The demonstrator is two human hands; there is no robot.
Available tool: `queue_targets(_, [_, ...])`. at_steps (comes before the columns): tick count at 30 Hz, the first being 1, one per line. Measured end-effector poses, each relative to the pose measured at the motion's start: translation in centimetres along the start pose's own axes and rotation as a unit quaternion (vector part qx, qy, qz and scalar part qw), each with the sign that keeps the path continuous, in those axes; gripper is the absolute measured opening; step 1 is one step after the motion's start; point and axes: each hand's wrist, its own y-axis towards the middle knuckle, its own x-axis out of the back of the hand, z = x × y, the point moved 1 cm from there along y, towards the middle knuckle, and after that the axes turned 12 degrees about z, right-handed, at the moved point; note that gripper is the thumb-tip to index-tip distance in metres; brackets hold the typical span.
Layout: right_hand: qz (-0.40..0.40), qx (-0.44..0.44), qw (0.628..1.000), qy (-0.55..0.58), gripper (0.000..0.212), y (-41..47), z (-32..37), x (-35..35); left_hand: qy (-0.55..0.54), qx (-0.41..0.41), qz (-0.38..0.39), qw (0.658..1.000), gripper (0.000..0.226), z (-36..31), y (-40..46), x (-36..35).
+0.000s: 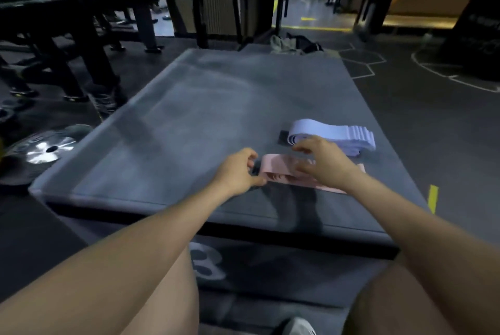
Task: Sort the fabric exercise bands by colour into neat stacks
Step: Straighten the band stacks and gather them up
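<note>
- Left hand (238,169) pinches the pink bands (278,171) at their left end.
- Right hand (324,161) rests on them, fingers relaxed (slightly blurred).
- Lilac stack (335,134) lies just beyond on the tabletop (189,118).

The right hand (323,162) covered the middle of the pink bands (276,169), so their number was not clear. The whole picture was blurred by motion. A dark thing (283,136) at the left end of the lilac bands (335,133) was too unclear to name. The bottom edge cut off a shoe (299,327).
</note>
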Motion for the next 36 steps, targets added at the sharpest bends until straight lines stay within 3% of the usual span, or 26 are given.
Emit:
queue_targets(10, [0.025,0.01,1.0,0.013,0.041,-1.4,-1.8,-0.8,-0.038,-0.039,-0.057,0.997,0.045,-1.2,0.5,-2.2])
queue_targets(18, [-0.046,0.019,0.997,0.052,0.03,-2.2,-2.1,0.2,-0.061,-0.076,-0.099,0.99,0.048,-2.6,0.8,-3.4])
queue_targets(28, [-0.051,0.007,0.995,-0.087,0.027,-3.5,-4.0,0.1,-0.011,-0.111,-0.129,0.985,0.031,-3.3,0.7,-5.0])
queue_targets(36, [-0.037,0.07,0.992,-0.097,0.04,-2.5,-1.3,-0.7,-0.078,-0.114,-0.139,0.981,0.022,-3.2,0.7,-4.9])
